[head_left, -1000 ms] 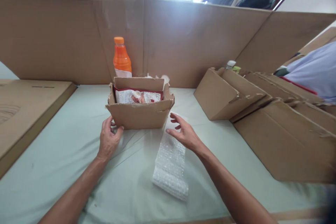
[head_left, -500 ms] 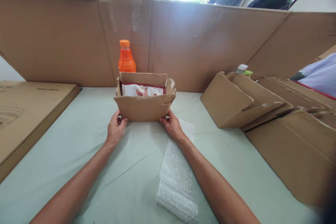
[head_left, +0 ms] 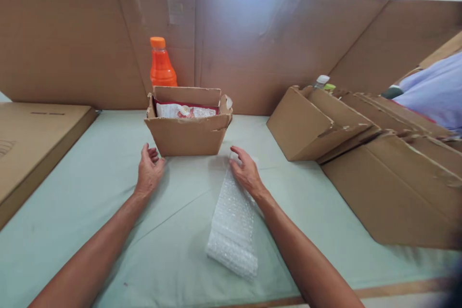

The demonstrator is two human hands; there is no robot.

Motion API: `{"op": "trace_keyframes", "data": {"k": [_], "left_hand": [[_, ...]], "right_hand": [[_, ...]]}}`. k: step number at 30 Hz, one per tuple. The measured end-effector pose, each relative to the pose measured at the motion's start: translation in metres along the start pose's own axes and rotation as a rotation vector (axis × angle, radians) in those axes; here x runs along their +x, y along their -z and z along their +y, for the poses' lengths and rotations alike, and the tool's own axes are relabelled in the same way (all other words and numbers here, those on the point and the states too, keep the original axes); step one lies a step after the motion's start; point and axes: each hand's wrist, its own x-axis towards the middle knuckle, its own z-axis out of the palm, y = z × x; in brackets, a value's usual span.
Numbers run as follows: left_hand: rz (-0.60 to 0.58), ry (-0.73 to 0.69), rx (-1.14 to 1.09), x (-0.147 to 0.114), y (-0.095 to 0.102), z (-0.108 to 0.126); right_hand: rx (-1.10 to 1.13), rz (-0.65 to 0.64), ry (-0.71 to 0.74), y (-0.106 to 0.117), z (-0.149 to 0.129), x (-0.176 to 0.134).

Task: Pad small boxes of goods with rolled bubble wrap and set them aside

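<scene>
A small open cardboard box (head_left: 186,137) stands upright on the pale green cloth, with a white and red packet (head_left: 186,110) showing inside it. My left hand (head_left: 149,169) is at the box's lower left corner, fingers apart and nothing held; whether the thumb still touches the cardboard I cannot tell. To the right of the box, clear of it, my right hand (head_left: 247,168) is open and empty, over the far end of a strip of bubble wrap (head_left: 233,224). Behind the box stands a bottle of orange drink (head_left: 162,67), its base hidden.
A large flat carton (head_left: 46,139) lies at the left. Several open cardboard boxes (head_left: 393,192) stand at the right, one with a white-capped bottle (head_left: 321,82) inside. Tall cardboard panels (head_left: 281,43) wall the back. Pale purple cloth (head_left: 433,91) shows at far right.
Both hands have come off their hold on the box's lower corners and opened, the right one moving away to the right. The camera view has tilted down; the box stays standing on the cloth.
</scene>
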Motion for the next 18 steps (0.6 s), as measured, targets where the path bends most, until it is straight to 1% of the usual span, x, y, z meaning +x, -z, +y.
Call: {"op": "trace_keyframes", "data": {"k": [2,4,6,8,9,11,13,14,15,16,18], "left_hand": [[-0.059,-0.063,0.1,-0.024,0.003,0.008],[-0.169,-0.132,0.175,-0.055,0.01,0.019],[-0.358,-0.253,0.302,-0.088,0.02,0.031],[-0.558,-0.414,0.487,-0.118,0.033,0.042],[-0.63,-0.491,0.577,-0.132,0.041,0.046],[-0.695,-0.593,0.678,-0.158,0.058,0.05],[-0.724,-0.643,0.691,-0.183,0.075,0.052],[-0.737,-0.659,0.68,-0.197,0.083,0.052],[-0.75,-0.667,0.659,-0.209,0.091,0.052],[-0.761,-0.672,0.623,-0.221,0.098,0.053],[-0.81,-0.667,0.499,-0.238,0.11,0.055]], "right_hand": [[-0.028,-0.02,0.027,0.011,-0.002,-0.017],[-0.065,-0.07,0.058,0.012,-0.01,-0.032],[-0.158,-0.179,0.118,0.001,-0.026,-0.048],[-0.278,-0.322,0.215,-0.015,-0.049,-0.066],[-0.324,-0.388,0.267,-0.022,-0.061,-0.077],[-0.354,-0.485,0.355,-0.031,-0.082,-0.098],[-0.337,-0.551,0.414,-0.027,-0.093,-0.114],[-0.322,-0.563,0.424,-0.021,-0.094,-0.12],[-0.307,-0.548,0.416,-0.012,-0.091,-0.124],[-0.295,-0.508,0.389,-0.002,-0.087,-0.126],[-0.281,-0.383,0.286,0.021,-0.072,-0.126]]}}
